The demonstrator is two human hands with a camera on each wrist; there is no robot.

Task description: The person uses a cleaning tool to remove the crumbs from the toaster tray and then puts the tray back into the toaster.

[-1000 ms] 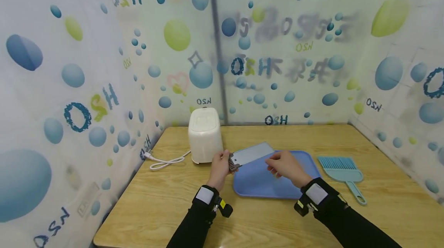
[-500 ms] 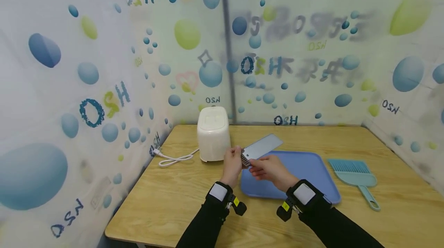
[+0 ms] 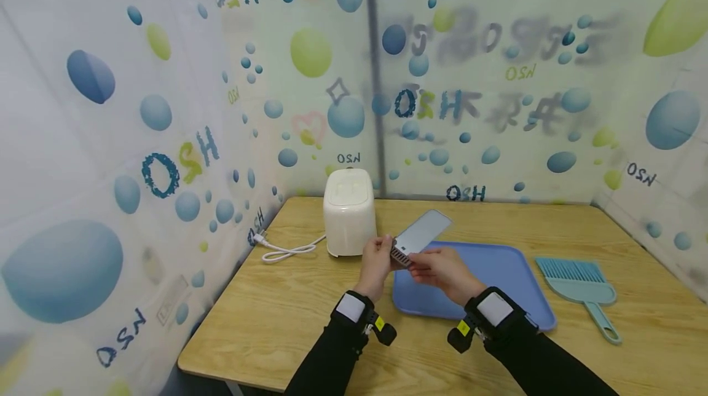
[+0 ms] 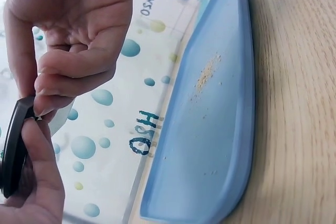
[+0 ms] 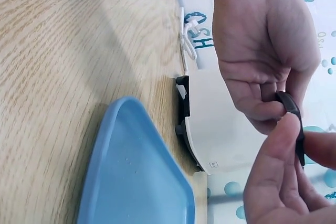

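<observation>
A flat silvery metal plate with a dark ribbed end, which looks like a toaster crumb tray (image 3: pixel 424 230), is tilted up above the blue tray (image 3: pixel 487 261). My left hand (image 3: pixel 376 264) grips its ribbed end on the left. On the near side my right hand (image 3: pixel 447 271) pinches the same end between thumb and fingers. Both wrist views show the dark handle edge side-on, partly covered by fingers. Pale crumbs (image 4: pixel 206 76) lie scattered on the blue tray beneath. Just behind my left hand stands a white toaster (image 3: pixel 350 214).
A coiled white power cord (image 3: pixel 287 253) lies left of the toaster. To the right of the blue tray rests a pale blue brush (image 3: pixel 586 288) that seems nested with a small dustpan. Patterned curtains surround the wooden table (image 3: pixel 265 328).
My right hand has come left from the plate's far end to pinch its ribbed end. The plate has swung to point further up and away. The head view has turned slightly left.
</observation>
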